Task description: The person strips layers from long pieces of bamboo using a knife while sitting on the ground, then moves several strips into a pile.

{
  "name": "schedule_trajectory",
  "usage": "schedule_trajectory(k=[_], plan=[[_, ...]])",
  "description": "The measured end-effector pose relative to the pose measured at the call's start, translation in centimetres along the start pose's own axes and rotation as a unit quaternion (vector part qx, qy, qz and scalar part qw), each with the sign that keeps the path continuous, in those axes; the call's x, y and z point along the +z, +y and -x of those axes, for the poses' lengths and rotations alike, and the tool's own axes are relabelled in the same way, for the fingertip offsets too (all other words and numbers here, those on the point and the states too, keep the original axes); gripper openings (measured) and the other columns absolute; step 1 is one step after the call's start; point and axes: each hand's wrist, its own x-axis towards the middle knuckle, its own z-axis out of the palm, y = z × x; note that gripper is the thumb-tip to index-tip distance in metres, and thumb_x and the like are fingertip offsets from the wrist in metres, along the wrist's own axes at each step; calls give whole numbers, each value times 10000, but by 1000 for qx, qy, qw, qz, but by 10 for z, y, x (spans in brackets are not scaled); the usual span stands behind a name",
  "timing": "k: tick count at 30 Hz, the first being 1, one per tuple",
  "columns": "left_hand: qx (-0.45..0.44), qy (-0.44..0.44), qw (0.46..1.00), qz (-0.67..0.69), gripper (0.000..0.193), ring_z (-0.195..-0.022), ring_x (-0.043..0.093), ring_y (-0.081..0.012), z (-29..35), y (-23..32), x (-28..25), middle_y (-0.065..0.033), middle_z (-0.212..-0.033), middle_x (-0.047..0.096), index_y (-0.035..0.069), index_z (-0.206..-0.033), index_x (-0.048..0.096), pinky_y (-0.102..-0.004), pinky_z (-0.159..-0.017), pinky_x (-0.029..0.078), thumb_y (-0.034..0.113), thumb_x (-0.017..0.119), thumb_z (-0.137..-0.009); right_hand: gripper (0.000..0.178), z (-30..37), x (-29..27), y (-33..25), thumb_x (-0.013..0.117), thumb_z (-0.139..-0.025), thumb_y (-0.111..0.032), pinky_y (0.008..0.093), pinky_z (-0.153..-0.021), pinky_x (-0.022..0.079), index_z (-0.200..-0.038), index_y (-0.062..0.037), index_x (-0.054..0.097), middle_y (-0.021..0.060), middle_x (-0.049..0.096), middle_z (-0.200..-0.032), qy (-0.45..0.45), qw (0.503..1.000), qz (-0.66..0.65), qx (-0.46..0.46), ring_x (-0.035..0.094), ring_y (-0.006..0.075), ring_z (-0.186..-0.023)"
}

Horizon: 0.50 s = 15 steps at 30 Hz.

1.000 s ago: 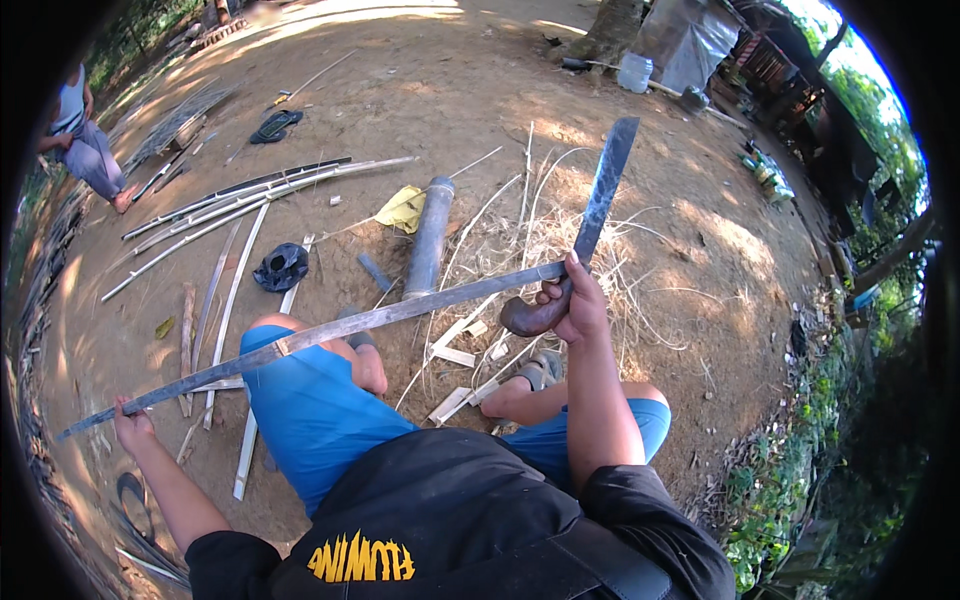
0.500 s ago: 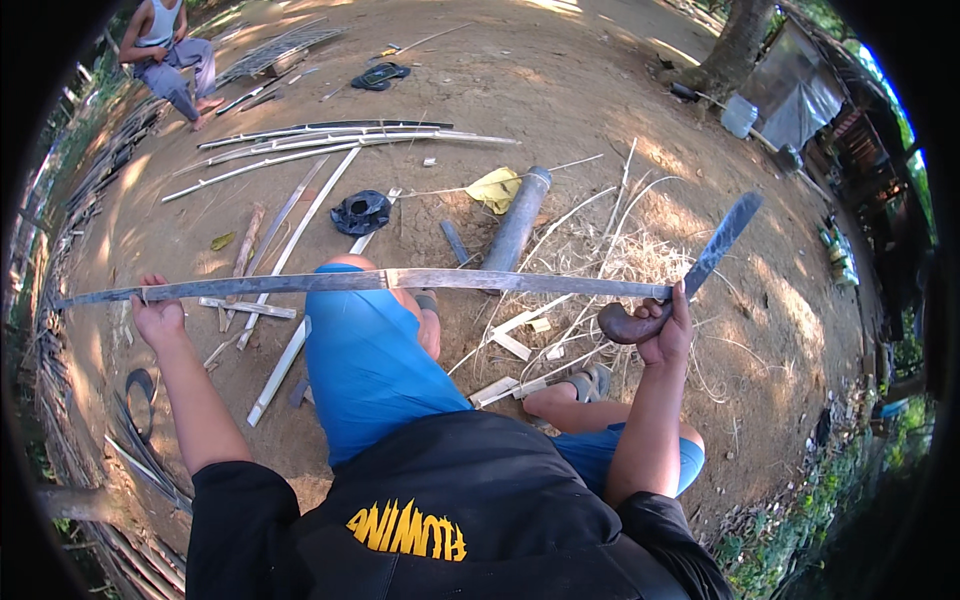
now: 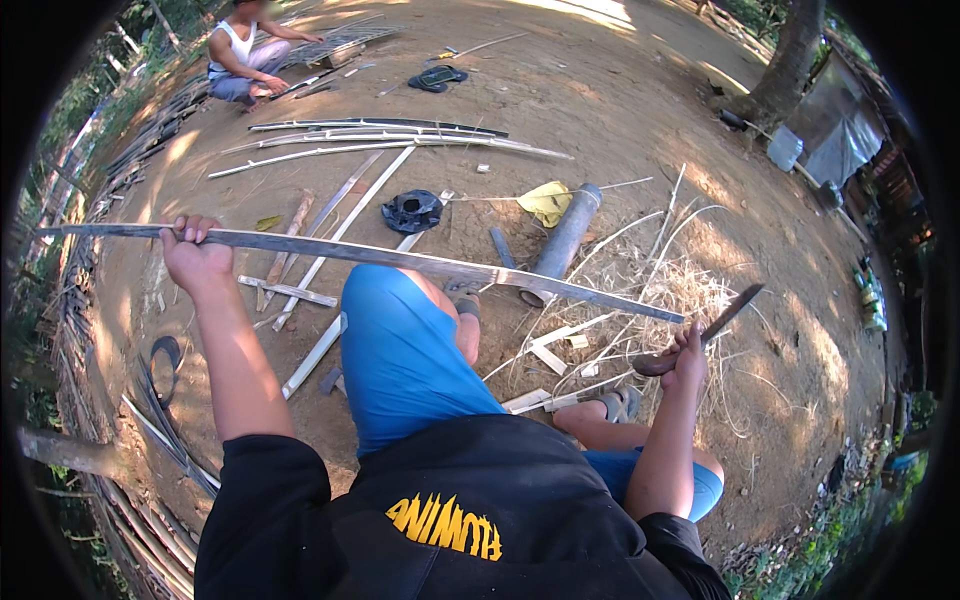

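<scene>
A long, flat bamboo strip point(image 3: 400, 258) spans the view in front of me, sloping down to the right, with a pale joint right of its middle. My left hand point(image 3: 197, 255) is closed around it near its far left end. In my right hand point(image 3: 687, 362) is a machete point(image 3: 737, 308), gripped by its dark curved handle, the blade pointing up and right and seen nearly edge-on. The strip's right end lies right by my right fingers; whether they touch it I cannot tell. The strip passes above my blue-clad left knee point(image 3: 385, 320).
A thick dark bamboo tube point(image 3: 568, 240) lies beyond my feet, beside pale shavings point(image 3: 685, 290) and a yellow cloth or leaf point(image 3: 546, 203). A black plastic bag point(image 3: 412, 211) and several split bamboo poles point(image 3: 380, 140) lie farther off. A person point(image 3: 243, 60) squats at the back left.
My left hand has risen and wraps the strip, which tilts down rightward instead of lying nearly level. My right hand has lowered and the machete blade has turned edge-on. The other person has crouched, arm stretched out.
</scene>
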Motion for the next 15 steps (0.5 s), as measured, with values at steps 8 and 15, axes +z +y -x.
schedule_trajectory(k=[8, 15], plan=[[-11, 7, 1000, 14, 404, -732, 480, -156, 76, -88, 85, -24, -853, 494, 140, -1253, 498, -333, -684, 444, 426, 289, -1060, 237, 5, -7, 11, 678, -925, -279, 251, -480, 418, -899, -89, 540, -7, 510, -698, 0, 999, 15, 28, 475, 92, -545], [41, -74, 996, -17, 435, -964, 559, -199, 103, -113, 96, -59, -1040, 580, 167, -1343, 424, -446, -937, 448, 460, 416, -1021, 213, 28, 22, 20, 666, -928, -250, 251, -474, 422, -920, -80, 538, 3, 507, -701, -73, 994, 72, 23, 480, 93, -555]])
